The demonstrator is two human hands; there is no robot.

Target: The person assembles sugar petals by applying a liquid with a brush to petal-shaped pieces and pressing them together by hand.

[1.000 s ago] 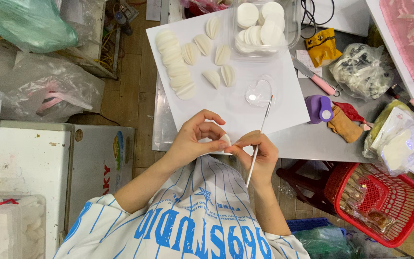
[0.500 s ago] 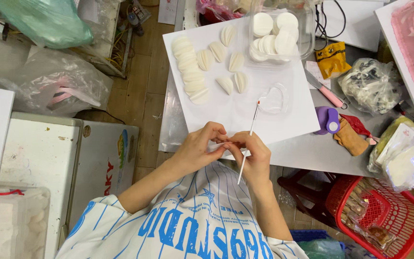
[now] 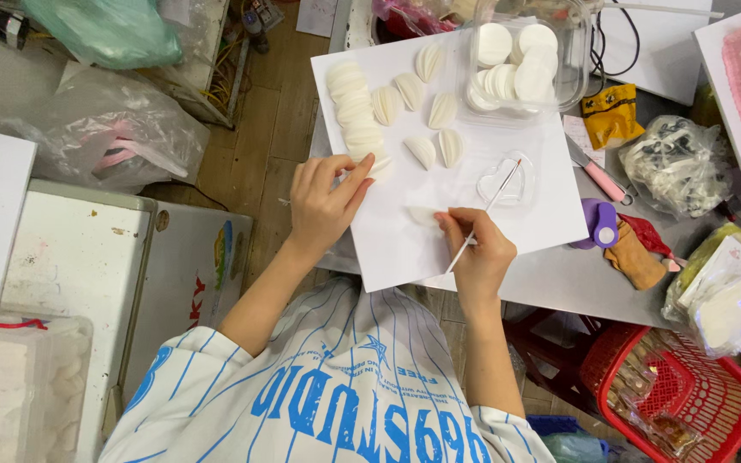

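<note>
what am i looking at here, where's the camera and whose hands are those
The camera sits on a person's head and looks straight down, so the striped shirt at the bottom is their own chest. Both bare hands are theirs. The right hand holds a thin white-handled brush and touches a small pale folded piece on the white square board. The left hand rests open on the board's left edge, next to a row of white ribbed shell-shaped pieces. Also on the board are a clear heart-shaped dish and a clear plastic tub of white round discs. A red plastic basket stands lower right.
</note>
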